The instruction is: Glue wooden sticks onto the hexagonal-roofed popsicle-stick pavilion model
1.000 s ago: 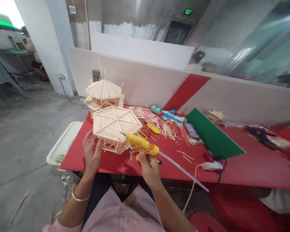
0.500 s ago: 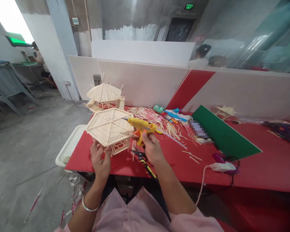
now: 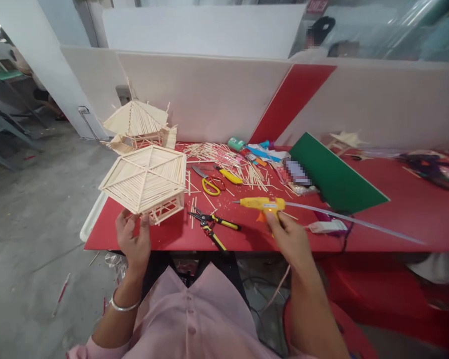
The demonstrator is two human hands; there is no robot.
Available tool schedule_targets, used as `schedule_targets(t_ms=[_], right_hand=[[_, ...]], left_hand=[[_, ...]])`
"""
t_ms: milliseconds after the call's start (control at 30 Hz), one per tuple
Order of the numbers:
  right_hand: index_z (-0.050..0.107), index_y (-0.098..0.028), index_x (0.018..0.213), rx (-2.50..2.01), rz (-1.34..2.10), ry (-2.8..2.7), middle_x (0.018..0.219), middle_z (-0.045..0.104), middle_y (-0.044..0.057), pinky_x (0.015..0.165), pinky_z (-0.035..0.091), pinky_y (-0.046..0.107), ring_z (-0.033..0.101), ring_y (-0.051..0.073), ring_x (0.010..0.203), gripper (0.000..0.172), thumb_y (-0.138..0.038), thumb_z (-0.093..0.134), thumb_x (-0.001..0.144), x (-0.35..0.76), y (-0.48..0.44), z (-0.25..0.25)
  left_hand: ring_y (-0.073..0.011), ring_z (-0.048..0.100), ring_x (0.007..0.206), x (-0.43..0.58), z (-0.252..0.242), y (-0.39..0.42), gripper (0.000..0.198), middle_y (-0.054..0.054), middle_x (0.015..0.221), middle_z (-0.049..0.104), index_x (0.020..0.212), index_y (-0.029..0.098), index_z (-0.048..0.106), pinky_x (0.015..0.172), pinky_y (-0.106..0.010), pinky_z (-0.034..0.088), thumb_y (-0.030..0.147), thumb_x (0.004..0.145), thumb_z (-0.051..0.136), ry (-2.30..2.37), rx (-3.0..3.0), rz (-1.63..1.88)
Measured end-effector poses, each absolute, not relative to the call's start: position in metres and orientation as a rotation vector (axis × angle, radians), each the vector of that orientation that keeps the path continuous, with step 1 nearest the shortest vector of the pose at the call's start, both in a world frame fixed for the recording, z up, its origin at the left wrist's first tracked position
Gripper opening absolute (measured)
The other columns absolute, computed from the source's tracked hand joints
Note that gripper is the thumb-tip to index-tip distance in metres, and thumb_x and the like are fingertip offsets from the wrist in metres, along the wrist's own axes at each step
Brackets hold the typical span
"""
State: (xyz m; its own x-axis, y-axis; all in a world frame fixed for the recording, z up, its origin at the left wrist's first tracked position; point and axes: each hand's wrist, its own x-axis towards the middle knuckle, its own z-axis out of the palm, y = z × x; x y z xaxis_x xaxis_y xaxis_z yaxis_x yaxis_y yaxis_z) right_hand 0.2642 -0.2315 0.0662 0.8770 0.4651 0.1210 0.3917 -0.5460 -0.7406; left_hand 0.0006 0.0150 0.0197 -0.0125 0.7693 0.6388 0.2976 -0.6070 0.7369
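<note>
My left hand (image 3: 133, 238) grips the lower edge of a hexagonal stick pavilion (image 3: 147, 177), its slatted roof facing up and its open frame showing beneath. Wrapped round the handle of a yellow glue gun (image 3: 264, 203) is my right hand (image 3: 290, 238); the nozzle points left and a long clear glue stick trails out to the right. Black and yellow pliers (image 3: 211, 227) lie on the red table (image 3: 164, 237) between my hands. Behind them rest yellow-handled scissors (image 3: 209, 183) and a yellow-handled tool (image 3: 230, 175).
A second stick pavilion (image 3: 136, 122) stands at the back left. Loose sticks (image 3: 219, 155), a green can (image 3: 235, 144) and a leaning green board (image 3: 333, 174) lie further back. White panels (image 3: 194, 94) edge the table. A person (image 3: 316, 40) is beyond them.
My right hand has carried the glue gun away from the pavilion to the right, uncovering the pliers and scissors. The view has shifted, and my left hand still holds the pavilion.
</note>
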Motion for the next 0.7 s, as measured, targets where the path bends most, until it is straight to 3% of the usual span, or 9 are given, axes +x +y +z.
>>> schedule_targets(t_ms=[133, 267, 333, 433, 500, 600, 700], right_hand=[[0.061, -0.018, 0.070, -2.186, 0.407, -0.610, 0.063, 0.066, 0.007, 0.055, 0.045, 0.029, 0.060, 0.018, 0.059, 0.068, -0.083, 0.039, 0.076, 0.301, -0.212, 0.017], [0.067, -0.017, 0.071, -2.287, 0.412, -0.620, 0.066, 0.070, 0.012, 0.056, 0.046, 0.033, 0.064, 0.022, 0.061, 0.063, -0.072, 0.040, 0.083, 0.318, -0.203, 0.007], [0.070, -0.016, 0.075, -2.373, 0.308, -0.629, 0.072, 0.071, 0.016, 0.063, 0.047, 0.036, 0.066, 0.027, 0.072, 0.055, -0.062, 0.043, 0.087, 0.318, -0.203, 0.016], [0.072, -0.013, 0.098, -2.432, 0.129, -0.708, 0.100, 0.072, 0.022, 0.078, 0.047, 0.041, 0.064, 0.033, 0.099, 0.046, -0.049, 0.042, 0.091, 0.309, -0.194, 0.035], [0.071, -0.017, 0.107, -2.396, 0.135, -0.864, 0.113, 0.071, 0.017, 0.085, 0.047, 0.040, 0.063, 0.030, 0.106, 0.040, -0.044, 0.045, 0.092, 0.301, -0.174, 0.046], [0.073, -0.025, 0.101, -2.292, 0.322, -1.157, 0.102, 0.075, 0.004, 0.082, 0.049, 0.031, 0.067, 0.020, 0.093, 0.024, -0.037, 0.057, 0.089, 0.293, -0.125, 0.057], [0.074, -0.020, 0.094, -2.270, 0.431, -1.334, 0.097, 0.075, 0.006, 0.082, 0.049, 0.032, 0.067, 0.021, 0.092, 0.018, -0.033, 0.061, 0.089, 0.288, -0.069, 0.064]], left_hand=[[-0.0210, 0.061, 0.108, 0.002, 0.024, 0.009, 0.022, -0.008, 0.104, 0.062, 0.091, 0.017, 0.069, 0.094, -0.037, 0.050, 0.038, 0.087, 0.065, 1.109, 1.895, 1.646], [-0.0214, 0.060, 0.111, -0.004, 0.032, 0.003, 0.020, -0.009, 0.110, 0.062, 0.096, 0.018, 0.070, 0.097, -0.039, 0.049, 0.035, 0.088, 0.064, 1.128, 1.927, 1.653], [-0.0204, 0.062, 0.107, -0.007, 0.032, 0.001, 0.019, -0.009, 0.110, 0.063, 0.098, 0.018, 0.070, 0.098, -0.040, 0.049, 0.033, 0.090, 0.062, 1.147, 1.910, 1.697], [-0.0188, 0.063, 0.097, -0.009, 0.031, -0.002, 0.015, -0.007, 0.099, 0.065, 0.095, 0.017, 0.071, 0.094, -0.041, 0.051, 0.028, 0.090, 0.061, 1.159, 1.892, 1.789], [-0.0180, 0.063, 0.090, -0.010, 0.033, -0.004, 0.012, -0.006, 0.092, 0.065, 0.093, 0.017, 0.071, 0.090, -0.040, 0.052, 0.025, 0.089, 0.062, 1.131, 1.898, 1.860], [-0.0182, 0.063, 0.087, -0.010, 0.043, -0.007, 0.011, -0.005, 0.090, 0.066, 0.092, 0.018, 0.072, 0.085, -0.040, 0.052, 0.023, 0.088, 0.064, 1.109, 1.906, 1.952], [-0.0195, 0.064, 0.083, -0.016, 0.055, -0.011, 0.011, -0.005, 0.088, 0.067, 0.093, 0.019, 0.072, 0.081, -0.041, 0.052, 0.024, 0.087, 0.064, 1.083, 1.948, 2.074]])
